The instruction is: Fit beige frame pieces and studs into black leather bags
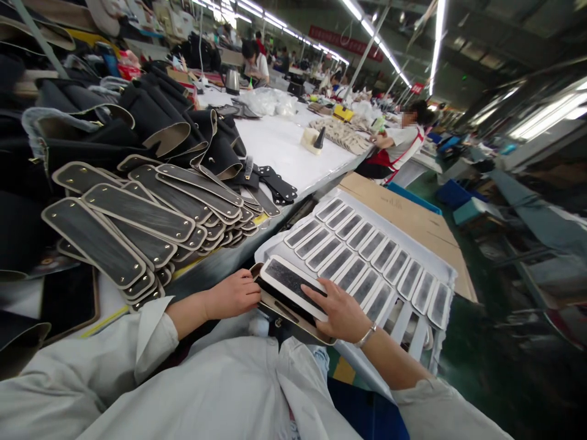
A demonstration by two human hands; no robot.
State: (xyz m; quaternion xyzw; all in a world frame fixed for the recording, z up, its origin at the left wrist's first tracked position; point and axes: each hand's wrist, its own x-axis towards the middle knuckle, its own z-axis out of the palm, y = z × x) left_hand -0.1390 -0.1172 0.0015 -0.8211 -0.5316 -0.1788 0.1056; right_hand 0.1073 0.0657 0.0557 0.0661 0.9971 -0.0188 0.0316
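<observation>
A dark panel with a pale rounded border (287,278) lies slanted over an open dark piece with a beige edge (293,319), close to my body. My left hand (237,293) is closed on the left end of that dark piece, its fingertips partly hidden. On the panel's right end rests my right hand (342,310), fingers on top and thumb at the near edge, gripping it. Just beyond, similar pale-bordered panels (346,274) lie in rows on a white sheet (270,244).
Left on the table (261,131) lie a stack of dark strips with metal studs (137,211) and a heap of black folded pieces (156,116). Flattened cardboard (413,223) lies beyond the panels. A co-worker (398,146) sits farther along the table.
</observation>
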